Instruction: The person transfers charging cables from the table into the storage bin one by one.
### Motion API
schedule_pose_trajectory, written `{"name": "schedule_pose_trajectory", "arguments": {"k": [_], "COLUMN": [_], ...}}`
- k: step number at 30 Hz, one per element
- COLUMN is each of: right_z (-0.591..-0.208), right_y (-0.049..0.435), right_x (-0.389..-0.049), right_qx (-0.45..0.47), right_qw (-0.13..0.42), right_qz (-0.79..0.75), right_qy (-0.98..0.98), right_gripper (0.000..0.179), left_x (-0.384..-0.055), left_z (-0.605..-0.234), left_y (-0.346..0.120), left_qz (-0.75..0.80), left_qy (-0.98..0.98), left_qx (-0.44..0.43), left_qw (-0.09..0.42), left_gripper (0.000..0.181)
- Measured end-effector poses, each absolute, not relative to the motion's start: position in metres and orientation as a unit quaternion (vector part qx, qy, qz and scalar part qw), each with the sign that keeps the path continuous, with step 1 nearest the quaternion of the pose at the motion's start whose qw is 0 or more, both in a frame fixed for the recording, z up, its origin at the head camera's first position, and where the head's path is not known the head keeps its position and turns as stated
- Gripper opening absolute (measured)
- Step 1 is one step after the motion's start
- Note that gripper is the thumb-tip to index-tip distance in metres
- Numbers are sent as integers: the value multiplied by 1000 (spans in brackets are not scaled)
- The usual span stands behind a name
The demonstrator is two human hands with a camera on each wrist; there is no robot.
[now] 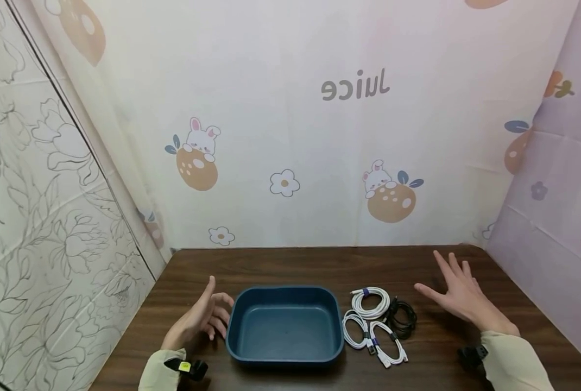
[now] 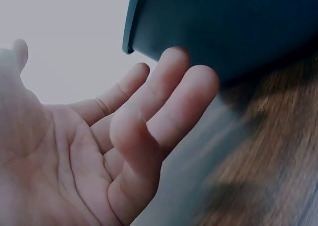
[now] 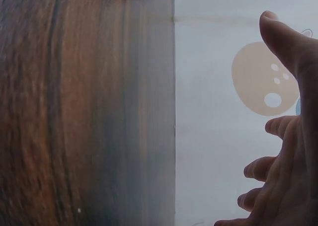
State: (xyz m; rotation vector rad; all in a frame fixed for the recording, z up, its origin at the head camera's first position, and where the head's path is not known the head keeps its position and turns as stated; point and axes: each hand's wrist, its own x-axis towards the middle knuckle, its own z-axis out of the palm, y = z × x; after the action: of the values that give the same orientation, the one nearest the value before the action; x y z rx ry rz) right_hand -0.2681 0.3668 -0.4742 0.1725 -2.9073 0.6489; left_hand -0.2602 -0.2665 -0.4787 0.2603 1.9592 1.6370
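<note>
A dark blue rectangular tray (image 1: pixel 285 331) sits on the wooden table, its inside bare. Just left of it my left hand (image 1: pixel 203 315) is held with loosely bent fingers and a raised thumb. In the left wrist view the fingertips (image 2: pixel 198 87) overlap the tray's outer wall (image 2: pixel 208 27), and the palm holds nothing. Right of the tray lie several coiled cables: white ones (image 1: pixel 387 306) tied with small bands, and a black one (image 1: pixel 412 326). My right hand (image 1: pixel 461 296) hovers right of the coils, fingers spread; the right wrist view shows nothing in it.
The brown wooden table (image 1: pixel 212 266) ends at the back against a white printed curtain (image 1: pixel 290 136). A floral panel (image 1: pixel 65 217) borders the left side, and a pale lilac cloth (image 1: pixel 559 228) hangs along the right. Black wrist cameras (image 1: pixel 200 370) are strapped over both sleeves.
</note>
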Motion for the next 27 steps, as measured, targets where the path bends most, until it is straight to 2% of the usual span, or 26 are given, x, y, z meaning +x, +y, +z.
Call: {"name": "schedule_pose_trajectory", "arguments": {"k": [21, 27], "right_z": [-476, -477], "right_y": [362, 361], "right_x": [-270, -267], "right_qx": [56, 57], "right_qw": [73, 68], "right_qz": [217, 223], "right_qy": [-972, -971], "right_gripper": [110, 111], "left_x": [-260, -261], "left_z": [-479, -481], "left_y": [-254, -249], "left_qz": [601, 585], "left_qy": [748, 771], "left_qx": [69, 53], "left_qw": [273, 247], "left_gripper": [89, 88]}}
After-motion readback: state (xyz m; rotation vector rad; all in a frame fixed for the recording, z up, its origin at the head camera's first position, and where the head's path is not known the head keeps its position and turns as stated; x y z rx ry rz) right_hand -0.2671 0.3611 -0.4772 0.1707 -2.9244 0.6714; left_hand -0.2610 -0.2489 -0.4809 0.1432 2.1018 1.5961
